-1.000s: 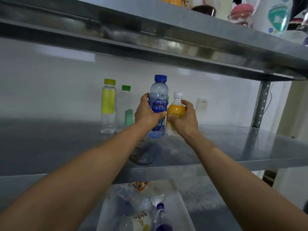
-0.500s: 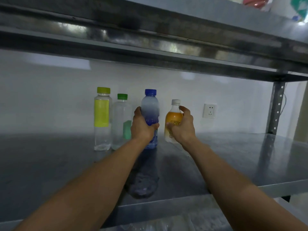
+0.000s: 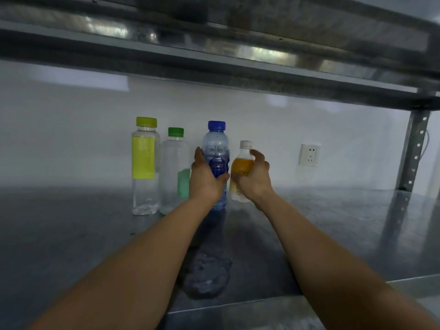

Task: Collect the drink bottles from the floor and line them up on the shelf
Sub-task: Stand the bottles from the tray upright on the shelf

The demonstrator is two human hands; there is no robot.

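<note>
The person's body shows only as two bare arms: the left forearm (image 3: 142,270) enters from the lower left corner of the frame and the right forearm (image 3: 333,265) from the lower right, each broad at the frame's edge and narrowing to a slim wrist near the centre. Both the left hand (image 3: 206,179) and the right hand (image 3: 254,179) are bare skin as well. The picture is too soft there to make out nails or fine marks.
</note>
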